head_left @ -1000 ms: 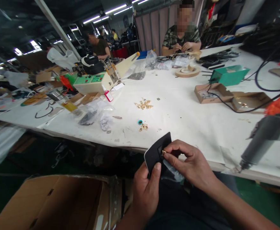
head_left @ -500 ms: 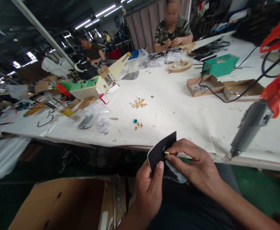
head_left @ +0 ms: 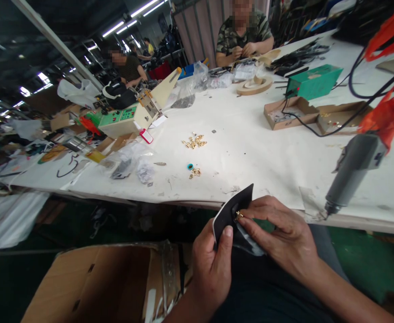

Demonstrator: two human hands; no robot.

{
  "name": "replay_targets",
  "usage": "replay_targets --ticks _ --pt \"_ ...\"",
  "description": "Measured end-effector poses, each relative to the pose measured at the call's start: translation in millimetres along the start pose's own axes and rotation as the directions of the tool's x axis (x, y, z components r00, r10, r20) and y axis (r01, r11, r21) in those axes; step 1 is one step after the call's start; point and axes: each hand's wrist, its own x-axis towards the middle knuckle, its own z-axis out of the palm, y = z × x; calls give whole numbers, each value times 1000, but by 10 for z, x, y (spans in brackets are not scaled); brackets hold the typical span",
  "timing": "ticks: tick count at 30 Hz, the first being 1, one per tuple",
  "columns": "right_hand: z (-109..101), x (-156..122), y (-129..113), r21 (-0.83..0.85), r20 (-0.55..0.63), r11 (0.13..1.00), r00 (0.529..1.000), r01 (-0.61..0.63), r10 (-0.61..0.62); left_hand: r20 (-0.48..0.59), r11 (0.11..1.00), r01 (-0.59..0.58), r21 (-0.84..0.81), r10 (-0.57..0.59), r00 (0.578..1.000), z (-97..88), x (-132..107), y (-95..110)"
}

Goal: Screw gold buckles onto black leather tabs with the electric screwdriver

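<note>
My left hand point(head_left: 213, 260) grips a black panel with a pale edge point(head_left: 226, 216), its thumb pressed on the dark face. Between the thumb and forefinger of my right hand point(head_left: 281, 231) is a small gold metal fitting point(head_left: 239, 215), held against the panel's face. Its exact kind is too small to make out. A translucent plastic piece point(head_left: 251, 240) hangs below the panel, under my right fingers. On the white table beyond lie a pile of gold fittings point(head_left: 194, 142), a smaller group of gold pieces point(head_left: 195, 172) and a small teal-rimmed cup point(head_left: 190, 166).
A grey electric screwdriver point(head_left: 355, 172) hangs at the right by orange strips. Behind it are a green box point(head_left: 314, 81) and shallow cardboard trays point(head_left: 289, 123). A green-panelled machine point(head_left: 126, 117) stands left. An open carton point(head_left: 92, 278) sits below. A co-worker point(head_left: 244, 36) sits across the table.
My hands, with the panel and gold fitting, have shifted slightly right in view. The fitting stays at the panel's face. A red light now shows on the green box.
</note>
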Motion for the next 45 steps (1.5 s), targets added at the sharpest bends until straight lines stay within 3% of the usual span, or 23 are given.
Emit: replay_targets --ticks 7,14,19,28,33,37,41,43,45 --pt "1 27 -43 -30 -13 1000 1000 8 -9 21 992 -99 73 97 995 -18 12 -18" --pt "13 44 -35 -26 32 999 999 -37 38 66 986 -158 45 155 986 -35 25 -36" --pt "62 17 -81 -87 -74 993 995 -75 68 103 981 -186 48 180 978 -53 29 -11" --pt "98 -63 -164 -157 -47 987 999 19 -26 31 953 -280 113 278 960 31 -14 -76" --pt "114 -135 -166 -80 68 997 997 -21 27 62 901 -371 222 367 928 62 -11 -160" --pt "118 -129 -166 -26 22 991 991 -129 130 75 843 -408 349 410 909 159 -2 -186" --pt "-2 -23 -157 132 80 915 924 -381 373 94 815 -419 400 418 904 210 51 -162" --pt "-98 45 -115 221 134 822 851 -525 508 161 851 -413 325 380 911 192 131 -133" --pt "-188 109 -53 289 201 690 747 -663 633 192 891 -391 231 352 916 169 256 -104"
